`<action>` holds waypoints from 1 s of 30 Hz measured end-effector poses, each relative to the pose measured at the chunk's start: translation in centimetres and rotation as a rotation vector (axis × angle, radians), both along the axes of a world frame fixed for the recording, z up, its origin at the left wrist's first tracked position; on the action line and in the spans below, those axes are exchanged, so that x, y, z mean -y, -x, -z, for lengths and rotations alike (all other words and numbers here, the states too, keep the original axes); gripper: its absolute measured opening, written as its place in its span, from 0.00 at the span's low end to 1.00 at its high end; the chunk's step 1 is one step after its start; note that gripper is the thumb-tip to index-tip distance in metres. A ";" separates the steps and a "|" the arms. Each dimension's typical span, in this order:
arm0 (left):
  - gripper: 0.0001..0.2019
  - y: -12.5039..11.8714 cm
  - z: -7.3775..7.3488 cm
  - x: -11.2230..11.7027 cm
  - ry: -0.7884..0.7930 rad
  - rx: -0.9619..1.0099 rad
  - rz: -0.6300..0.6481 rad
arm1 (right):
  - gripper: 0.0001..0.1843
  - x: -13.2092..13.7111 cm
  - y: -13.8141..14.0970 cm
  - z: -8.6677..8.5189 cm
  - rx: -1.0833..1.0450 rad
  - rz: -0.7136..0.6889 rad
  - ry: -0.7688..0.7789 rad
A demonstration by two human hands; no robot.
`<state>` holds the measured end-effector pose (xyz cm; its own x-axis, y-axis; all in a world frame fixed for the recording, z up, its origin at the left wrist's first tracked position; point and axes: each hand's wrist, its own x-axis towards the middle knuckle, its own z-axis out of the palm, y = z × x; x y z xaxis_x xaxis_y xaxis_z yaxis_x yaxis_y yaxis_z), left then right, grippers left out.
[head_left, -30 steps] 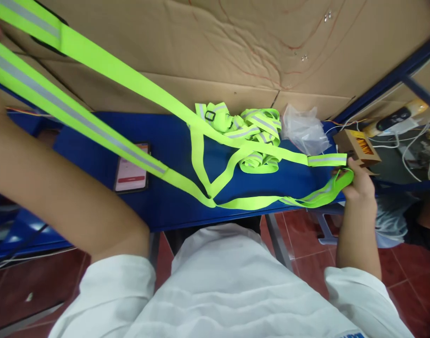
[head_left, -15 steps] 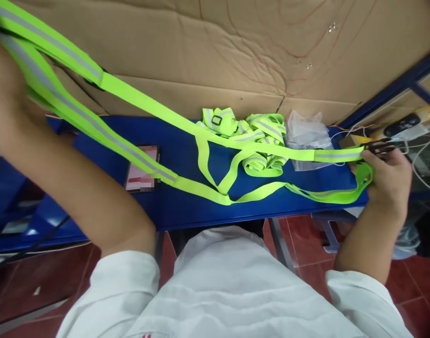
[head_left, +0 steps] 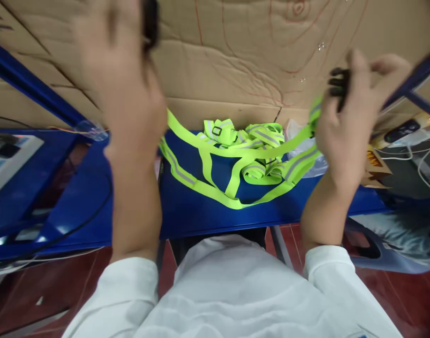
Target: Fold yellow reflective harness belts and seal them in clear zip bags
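Observation:
A neon yellow-green reflective strap harness (head_left: 243, 152) with grey stripes sags between my two hands over the blue table. My left hand (head_left: 125, 80), blurred, is raised at the upper left and closed around one end of it, with a black piece (head_left: 150, 23), too smeared to make out, by its fingers. On the other side my right hand (head_left: 351, 122) grips the opposite end, its fingers around a black pronged buckle (head_left: 338, 87). Two short cross straps link the upper and lower bands in the middle. Behind them rests a pile of similar rolled reflective straps (head_left: 262, 134).
Brown cardboard (head_left: 229, 61) with red curved lines stands behind the blue table (head_left: 200, 218). A clear plastic bag (head_left: 318, 166) lies right of the strap pile. Cables and a yellow-black device (head_left: 404, 131) are at far right. A blue frame bar (head_left: 42, 84) slants at left.
My left hand has swung in from the far left, and my right hand has risen and moved inward. The stretched harness now hangs slack in a curve. The phone on the table is mostly hidden.

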<state>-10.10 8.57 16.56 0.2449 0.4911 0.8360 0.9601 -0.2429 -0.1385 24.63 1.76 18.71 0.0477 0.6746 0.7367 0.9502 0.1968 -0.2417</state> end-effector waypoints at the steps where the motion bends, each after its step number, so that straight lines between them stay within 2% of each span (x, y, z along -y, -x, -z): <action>1: 0.31 -2.1 -0.2 0.6 0.143 0.111 -0.046 | 0.32 -0.5 1.7 -0.2 0.016 -0.042 0.015; 2: 0.31 -4.1 -0.3 1.3 0.290 0.147 -0.036 | 0.31 -0.9 3.4 -0.3 0.029 -0.105 0.013; 4: 0.31 -7.3 -0.2 2.5 0.459 0.177 0.017 | 0.32 -1.6 6.0 0.0 0.073 -0.214 0.003; 7: 0.32 -9.2 0.5 3.6 0.471 0.309 0.194 | 0.33 -2.3 8.4 1.2 0.056 -0.285 -0.020; 9: 0.32 -9.3 1.1 3.9 0.412 0.366 0.263 | 0.33 -2.5 9.3 2.0 0.008 -0.312 0.008; 12: 0.32 -9.3 1.8 4.0 0.387 0.395 0.270 | 0.34 -2.6 10.0 2.5 -0.038 -0.290 0.049; 17: 0.31 -10.1 2.3 3.8 0.379 0.436 0.318 | 0.36 -2.4 10.8 2.4 -0.029 -0.154 0.067; 20: 0.32 -10.7 2.5 3.7 0.346 0.397 0.275 | 0.36 -2.6 11.1 2.5 -0.006 -0.152 0.114; 24: 0.32 -10.9 2.6 3.5 0.337 0.460 0.269 | 0.37 -2.8 10.7 2.5 -0.011 -0.117 0.075; 30: 0.34 -10.9 2.7 3.2 0.302 0.529 0.355 | 0.35 -2.4 10.7 2.2 -0.042 -0.106 0.109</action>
